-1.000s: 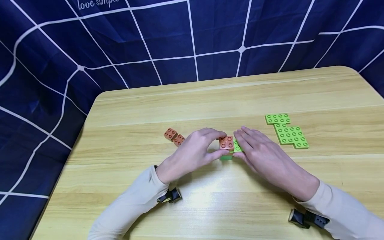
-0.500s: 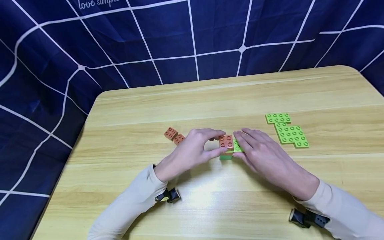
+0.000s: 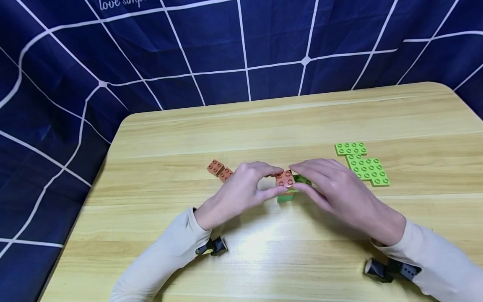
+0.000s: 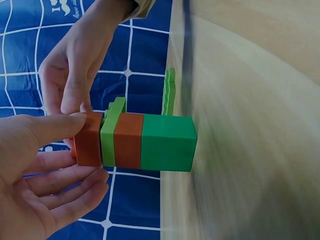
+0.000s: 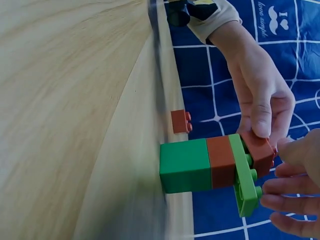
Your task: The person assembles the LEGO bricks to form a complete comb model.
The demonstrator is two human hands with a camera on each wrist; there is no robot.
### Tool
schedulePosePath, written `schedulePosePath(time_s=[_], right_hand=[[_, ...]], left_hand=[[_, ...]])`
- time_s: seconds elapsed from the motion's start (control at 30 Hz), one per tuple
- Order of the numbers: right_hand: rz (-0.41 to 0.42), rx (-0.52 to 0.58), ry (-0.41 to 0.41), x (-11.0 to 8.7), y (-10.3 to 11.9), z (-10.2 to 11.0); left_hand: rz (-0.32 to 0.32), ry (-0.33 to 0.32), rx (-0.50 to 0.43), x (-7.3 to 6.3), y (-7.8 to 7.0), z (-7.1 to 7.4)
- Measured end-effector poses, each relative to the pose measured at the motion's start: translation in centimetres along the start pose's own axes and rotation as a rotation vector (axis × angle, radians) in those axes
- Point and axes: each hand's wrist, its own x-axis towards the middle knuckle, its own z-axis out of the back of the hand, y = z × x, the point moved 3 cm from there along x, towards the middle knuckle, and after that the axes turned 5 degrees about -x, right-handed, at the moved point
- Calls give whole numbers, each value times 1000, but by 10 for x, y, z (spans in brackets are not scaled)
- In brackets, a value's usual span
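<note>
Nearest are two pale sleeves, left (image 3: 162, 256) and right (image 3: 439, 264), each with a small dark device at the wrist, left (image 3: 216, 246) and right (image 3: 377, 269). Beyond them the hands meet over a small upright stack at mid-surface. The left hand (image 3: 247, 184) pinches the top orange brick (image 3: 284, 179) between thumb and fingers. The right hand (image 3: 341, 191) arches from the other side, thumb and fingers parted, tips at the same brick's right edge; whether they grip it I cannot tell.

Under that brick, with a narrow gap showing in the right wrist view, lies a lime plate (image 5: 242, 172) overhanging toward the right hand, then a second orange brick (image 5: 221, 162), then a green block (image 5: 185, 167) standing on the wood-grain surface (image 3: 188, 138).

Farther back on the left lie two loose orange bricks (image 3: 215, 167), corner to corner, one partly hidden by the left hand. On the right is a patch of studded lime pieces (image 3: 364, 165).

Behind hangs a navy cloth (image 3: 211, 42) with white lines. Its script (image 5: 262, 19) reads "love simple", beside an "I", a heart and a moustache; the head view clips the same phrase.
</note>
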Motion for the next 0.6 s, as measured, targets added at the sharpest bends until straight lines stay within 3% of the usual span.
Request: schedulePosePath(time_s=[0.2,0.6], right_hand=[[36,27,-25,4,2,-4],[38,68,-13,7,-1,-5]], left_hand=[[-26,-27,8,-2,-1,-1],[19,3,-51,-1,3,-1]])
